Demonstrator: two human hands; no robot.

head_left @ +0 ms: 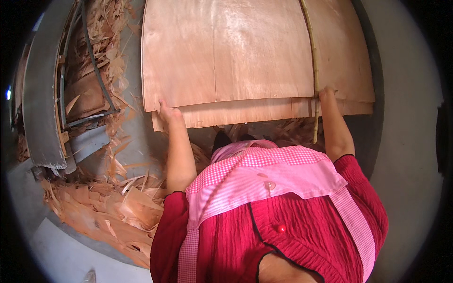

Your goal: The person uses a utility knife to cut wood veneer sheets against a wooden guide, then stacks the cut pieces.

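Observation:
Large, thin, pale-brown wood sheets [236, 52] lie stacked in front of me, with a lower sheet [226, 112] showing past the front edge of the top one. My left hand [170, 113] grips the front left edge, thumb on top and fingers hidden underneath. My right hand [327, 95] grips the front edge toward the right, its fingers mostly hidden. A yellow bamboo stick [313, 56] lies lengthwise over the sheets just left of my right hand and hangs past their front edge.
Wood scraps [104, 207] are strewn on the floor at left and under the sheets. At far left are a grey board [40, 108] and a dark metal frame [92, 118]. A pale panel [80, 250] lies at lower left. Grey floor [401, 118] runs along the right.

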